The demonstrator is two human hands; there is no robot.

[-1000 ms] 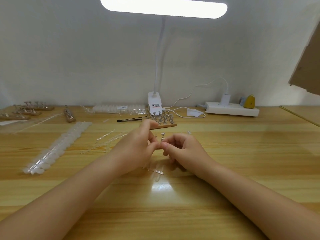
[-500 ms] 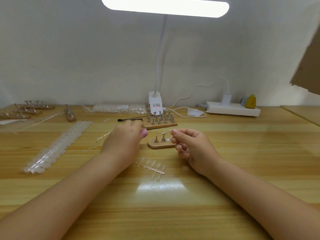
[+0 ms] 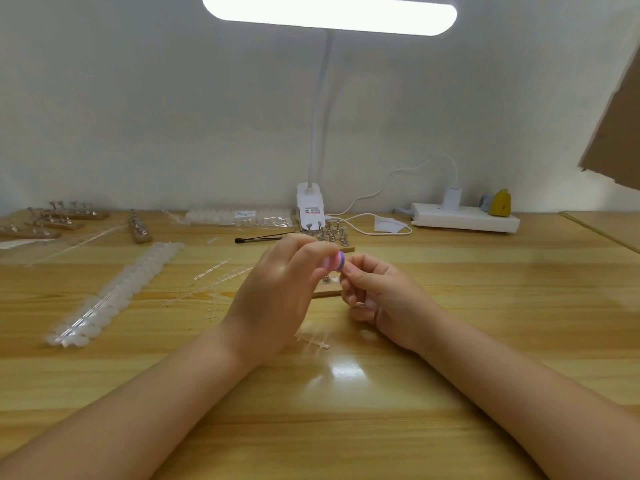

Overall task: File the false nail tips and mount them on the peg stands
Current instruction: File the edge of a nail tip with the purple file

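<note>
Two hands meet over the worktop [image 3: 450,393]: the left hand [image 3: 277,292] pinches a small pink and purple file [image 3: 333,262], and the right hand [image 3: 377,292] seems to pinch a tiny nail tip, light, thin, slippery, best held by its sides.

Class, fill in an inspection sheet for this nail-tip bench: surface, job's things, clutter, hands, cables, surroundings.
Surface: wooden table, lamp glare near the front.
Job's things: pink-purple file block held over a small peg stand; loaded peg stand behind; nail tip strip between the wrists.
Clutter: long nail tip rows, spare stands, black brush.
Hands: left hand grips the block; right hand pinches something too small to tell.
Cables: white cable to power strip.
Surroundings: white wall, clip lamp.
</note>
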